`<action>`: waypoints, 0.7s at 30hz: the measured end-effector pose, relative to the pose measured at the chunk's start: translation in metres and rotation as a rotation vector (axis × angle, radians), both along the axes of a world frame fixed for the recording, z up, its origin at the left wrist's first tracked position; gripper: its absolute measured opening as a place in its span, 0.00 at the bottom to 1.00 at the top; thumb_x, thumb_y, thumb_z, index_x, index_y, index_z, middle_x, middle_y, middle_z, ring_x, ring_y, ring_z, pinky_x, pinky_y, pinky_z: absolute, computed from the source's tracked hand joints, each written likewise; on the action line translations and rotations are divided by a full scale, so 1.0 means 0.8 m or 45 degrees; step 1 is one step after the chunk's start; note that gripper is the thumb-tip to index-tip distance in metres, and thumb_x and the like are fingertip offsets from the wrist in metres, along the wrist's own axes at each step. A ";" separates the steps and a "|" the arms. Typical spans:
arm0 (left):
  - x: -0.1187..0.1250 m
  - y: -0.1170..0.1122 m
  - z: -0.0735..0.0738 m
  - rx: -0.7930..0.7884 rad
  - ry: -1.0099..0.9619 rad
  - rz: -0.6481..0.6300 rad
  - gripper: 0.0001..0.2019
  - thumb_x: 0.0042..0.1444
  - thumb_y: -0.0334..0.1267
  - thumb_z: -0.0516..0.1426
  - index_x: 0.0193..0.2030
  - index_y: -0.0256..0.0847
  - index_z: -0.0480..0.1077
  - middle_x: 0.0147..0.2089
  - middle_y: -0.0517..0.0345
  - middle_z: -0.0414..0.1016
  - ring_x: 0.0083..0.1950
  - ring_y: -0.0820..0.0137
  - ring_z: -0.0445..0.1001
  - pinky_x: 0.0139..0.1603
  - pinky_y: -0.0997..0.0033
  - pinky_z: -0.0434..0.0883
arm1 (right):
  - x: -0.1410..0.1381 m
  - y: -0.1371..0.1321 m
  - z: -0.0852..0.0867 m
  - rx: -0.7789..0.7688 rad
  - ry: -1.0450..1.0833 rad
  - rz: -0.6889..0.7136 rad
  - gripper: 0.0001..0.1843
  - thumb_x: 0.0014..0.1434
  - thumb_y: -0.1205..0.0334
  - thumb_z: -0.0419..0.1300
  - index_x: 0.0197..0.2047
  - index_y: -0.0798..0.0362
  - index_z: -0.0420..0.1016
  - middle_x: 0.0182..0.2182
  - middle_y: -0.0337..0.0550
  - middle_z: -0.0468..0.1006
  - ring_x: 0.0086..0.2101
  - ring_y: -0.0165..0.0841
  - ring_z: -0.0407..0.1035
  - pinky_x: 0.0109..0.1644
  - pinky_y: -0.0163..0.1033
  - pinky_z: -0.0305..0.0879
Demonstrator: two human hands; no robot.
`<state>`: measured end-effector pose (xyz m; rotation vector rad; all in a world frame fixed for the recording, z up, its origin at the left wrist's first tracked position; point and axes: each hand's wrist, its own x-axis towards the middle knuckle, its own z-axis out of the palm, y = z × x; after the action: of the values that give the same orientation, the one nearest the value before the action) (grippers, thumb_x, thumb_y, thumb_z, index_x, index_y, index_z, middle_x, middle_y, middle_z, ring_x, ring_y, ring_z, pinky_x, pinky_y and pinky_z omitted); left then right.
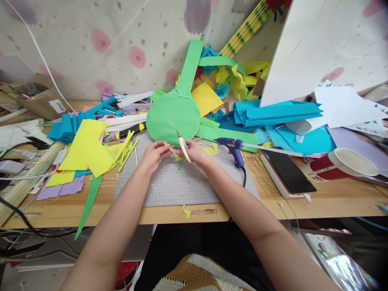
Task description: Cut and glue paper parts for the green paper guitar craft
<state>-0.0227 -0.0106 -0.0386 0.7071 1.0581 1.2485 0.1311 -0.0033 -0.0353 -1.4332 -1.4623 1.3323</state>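
Scissors [181, 141] with pale handles sit in the right hand [196, 152], whose fingers are closed through and around the handles. The thin blades point away and up to the left, over the near edge of a round green paper shape [172, 115]. The left hand [154, 154] is just beside it, fingertips pinched on one end of a thin stick [169, 148] that runs across to the scissors. Whether the blades touch the stick cannot be told.

Both hands hover above the far middle of a grey cutting mat [182, 188], which lies on a wooden table [333, 200]. To the right of the right hand, near it but apart, a blue glue gun [232, 146] lies at the mat's far right corner, nozzle to the left. To the left, loose strips and a yellow paper sheet [87, 149] spill over the mat's edge. Farther right a black tablet [287, 171] lies flat, and a red cup [336, 163] lies on its side beside it. Folded blue paper [273, 113] is piled at the far right, beneath a leaning white board [318, 44].
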 end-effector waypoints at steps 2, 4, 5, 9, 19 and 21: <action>0.001 0.000 -0.001 -0.008 0.018 -0.025 0.05 0.44 0.23 0.59 0.28 0.32 0.67 0.28 0.54 0.75 0.34 0.70 0.77 0.37 0.72 0.74 | 0.001 -0.001 -0.005 -0.017 0.084 -0.011 0.16 0.34 0.65 0.65 0.27 0.54 0.64 0.21 0.33 0.69 0.23 0.25 0.62 0.27 0.32 0.60; 0.001 0.000 -0.001 -0.022 0.029 -0.049 0.05 0.45 0.24 0.59 0.28 0.32 0.67 0.29 0.53 0.75 0.33 0.70 0.77 0.37 0.72 0.74 | 0.002 -0.002 -0.007 -0.017 0.123 -0.024 0.16 0.33 0.65 0.66 0.27 0.54 0.64 0.21 0.33 0.68 0.23 0.25 0.62 0.27 0.32 0.60; 0.001 0.000 -0.001 -0.029 0.031 -0.058 0.05 0.45 0.24 0.59 0.28 0.32 0.67 0.29 0.52 0.75 0.33 0.71 0.76 0.37 0.71 0.74 | 0.003 -0.003 -0.007 -0.014 0.127 -0.028 0.17 0.33 0.65 0.66 0.27 0.54 0.64 0.21 0.32 0.68 0.23 0.25 0.62 0.28 0.33 0.60; -0.009 0.003 0.003 0.002 0.079 0.024 0.05 0.43 0.26 0.60 0.29 0.33 0.67 0.30 0.54 0.75 0.33 0.72 0.76 0.39 0.70 0.74 | 0.011 -0.004 -0.003 -0.045 0.187 -0.004 0.17 0.32 0.66 0.66 0.27 0.54 0.63 0.22 0.34 0.70 0.24 0.26 0.64 0.29 0.33 0.61; -0.047 0.026 -0.023 0.344 1.164 0.391 0.08 0.47 0.29 0.53 0.36 0.39 0.67 0.30 0.57 0.71 0.34 0.69 0.73 0.40 0.64 0.70 | 0.029 -0.006 -0.003 0.080 -0.090 0.124 0.15 0.36 0.60 0.63 0.29 0.54 0.65 0.24 0.34 0.69 0.25 0.26 0.62 0.29 0.32 0.58; -0.046 0.026 -0.029 0.394 1.454 0.357 0.12 0.47 0.28 0.52 0.40 0.40 0.68 0.33 0.55 0.72 0.37 0.66 0.72 0.44 0.61 0.68 | 0.029 -0.007 -0.003 0.093 -0.162 0.132 0.15 0.36 0.60 0.63 0.29 0.54 0.66 0.23 0.34 0.69 0.25 0.26 0.61 0.27 0.32 0.56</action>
<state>-0.0598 0.0098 -0.0615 1.6538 1.9453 1.2389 0.1545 -0.0092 -0.0375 -1.4339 -1.6717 1.2549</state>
